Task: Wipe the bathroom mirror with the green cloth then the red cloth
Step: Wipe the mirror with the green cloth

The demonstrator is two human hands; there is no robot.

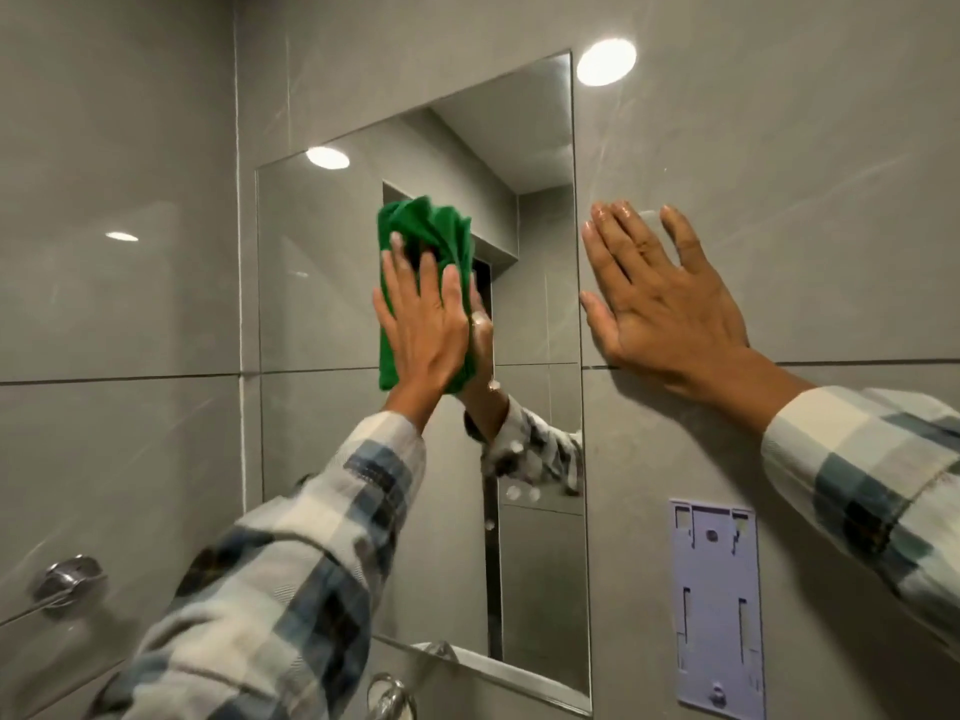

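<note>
Head, left grip [421, 324] flat, pressing green cloth [434, 226]

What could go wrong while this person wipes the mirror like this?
1. The left hand presses the green cloth flat against the mirror with straight fingers, not gripping it, so the cloth might slide out and drop.
2. The right hand leans flat on the glossy wall tile right beside the mirror's edge; it could slip there.
3. Droplets sit lower on the glass, below the cloth, and may get missed.
</note>
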